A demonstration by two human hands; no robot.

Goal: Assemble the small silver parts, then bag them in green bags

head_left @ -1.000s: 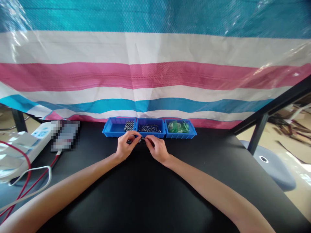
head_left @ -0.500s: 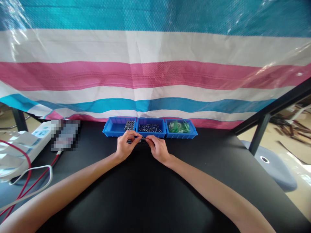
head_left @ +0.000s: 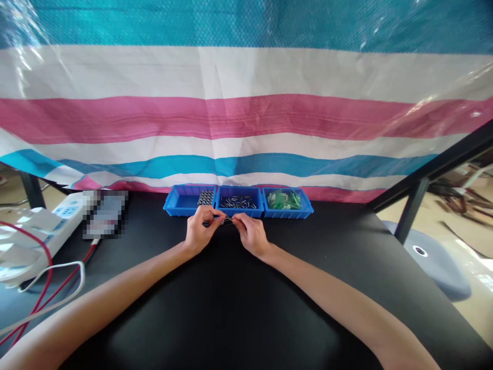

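Observation:
My left hand (head_left: 199, 229) and my right hand (head_left: 252, 234) meet above the black table, just in front of the blue bins. Both are closed in a pinch, fingertips nearly touching. Between them is a small, thin dark piece, too small to name. Behind my left hand, the left blue bin (head_left: 181, 200) holds small round metal parts (head_left: 206, 198) at its right end. Thin metal pins or screws (head_left: 238, 202) lie in the middle blue bin (head_left: 239, 211). Green and clear small pieces (head_left: 284, 199) fill the right blue bin (head_left: 307, 205).
A white power strip (head_left: 63, 216) with plugs and red and white cables lies at the left, beside a blurred-out device (head_left: 106, 216). Striped sheeting (head_left: 246, 118) hangs behind the black table (head_left: 231, 318). Past its right edge are a dark metal frame (head_left: 412, 210) and a grey stool (head_left: 435, 262).
The fingertips of my right hand have shifted very slightly around the small piece. Otherwise both hands stay in the same place, and the bins look the same.

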